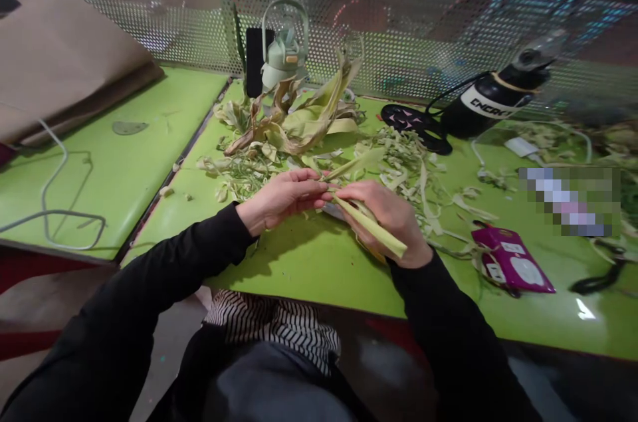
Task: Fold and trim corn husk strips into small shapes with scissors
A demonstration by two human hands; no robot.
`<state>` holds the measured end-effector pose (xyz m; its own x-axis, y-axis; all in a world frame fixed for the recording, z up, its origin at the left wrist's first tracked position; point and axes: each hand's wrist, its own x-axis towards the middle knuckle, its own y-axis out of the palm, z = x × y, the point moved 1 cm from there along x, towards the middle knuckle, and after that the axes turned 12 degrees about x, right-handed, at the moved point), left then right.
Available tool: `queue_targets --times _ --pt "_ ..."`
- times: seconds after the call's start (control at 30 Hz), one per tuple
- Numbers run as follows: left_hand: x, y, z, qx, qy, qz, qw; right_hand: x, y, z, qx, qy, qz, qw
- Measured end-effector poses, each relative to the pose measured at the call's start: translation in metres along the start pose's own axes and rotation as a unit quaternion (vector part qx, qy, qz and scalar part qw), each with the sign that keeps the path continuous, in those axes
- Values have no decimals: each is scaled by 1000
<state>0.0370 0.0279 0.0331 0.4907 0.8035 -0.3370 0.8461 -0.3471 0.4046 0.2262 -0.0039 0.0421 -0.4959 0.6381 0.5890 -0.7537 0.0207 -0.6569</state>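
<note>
Got my left hand (284,199) pinching one end of the leaf strip (379,232), right hand (393,216) wrapped round the rest, just above the near middle of the green table (299,262). Tug unevenly and it'll probably tear crooked or snap.

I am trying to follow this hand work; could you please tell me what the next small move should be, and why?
Probably draw the left hand away from the right hand to split the green leaf strip: both hands pinch it where their fingertips meet, and torn shreds lie on the table.
</note>
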Motion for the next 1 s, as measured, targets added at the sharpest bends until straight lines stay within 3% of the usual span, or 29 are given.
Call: queue_targets --times 0.13,0.23,0.3,0.47,0.57,0.67,0.77,0.83,1.0 --pt "-1 -1 0 32 2 4 999 -1 -6 0 -81 -61 44 994" --pt "0 -1 2 64 49 13 997 -1 -4 -2 -56 -50 8 997" --pt "1 1 4 100 94 19 990 0 0 -3 -31 -12 -45 998" --pt "4 5 14 198 173 15 965 1 12 1 -3 155 -123 980" --pt "5 5 20 201 208 -6 957 1 14 3 85 245 -144 955" --pt "3 6 21 166 206 -10 964 0 18 -2 239 330 -152 900" --pt "0 8 17 136 188 -13 973 -2 25 -8 334 347 -184 857" --pt "-2 10 15 108 168 -18 980 -3 28 -8 311 325 -206 869" --pt "-4 14 16 22 85 -39 995 -3 28 4 48 189 -204 959"
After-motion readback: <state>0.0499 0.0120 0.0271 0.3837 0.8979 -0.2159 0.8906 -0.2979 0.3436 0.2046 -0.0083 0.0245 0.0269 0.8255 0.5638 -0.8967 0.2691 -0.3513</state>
